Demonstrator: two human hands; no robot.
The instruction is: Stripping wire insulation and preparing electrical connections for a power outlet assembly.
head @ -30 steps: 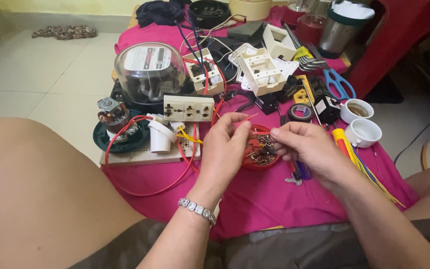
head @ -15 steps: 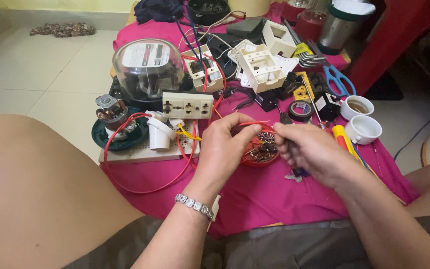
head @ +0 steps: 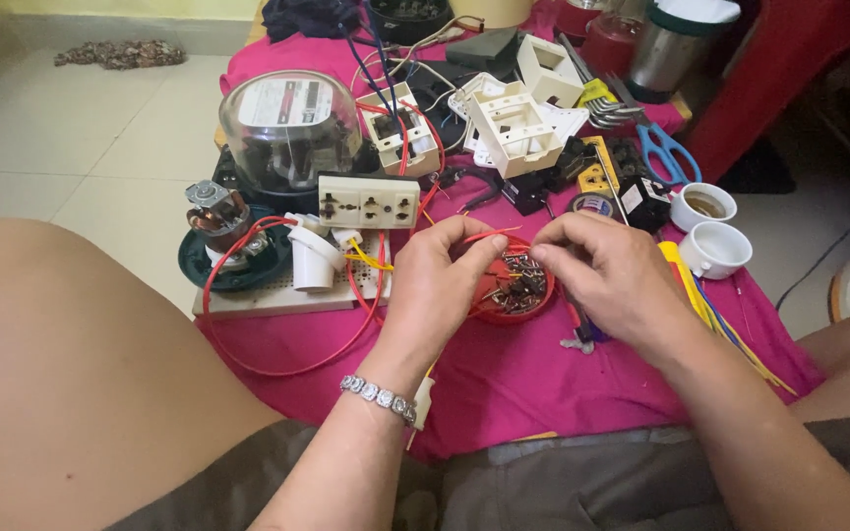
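A small red dish full of little metal screws sits on the pink cloth in front of me. My left hand, with a bracelet at the wrist, rests against the dish's left rim and pinches a thin red wire between thumb and forefinger. My right hand hovers over the dish's right side, fingertips pinched together above the screws; what they hold is too small to tell.
Behind the dish lie a cream three-socket strip, a glass-domed meter, a small motor on a green base, white plastic switch boxes, blue scissors, two white cups and yellow-handled tools. Tile floor lies left.
Both hands have stayed at the red dish; the fingers have shifted slightly, with my right fingertips now closer over the screws.
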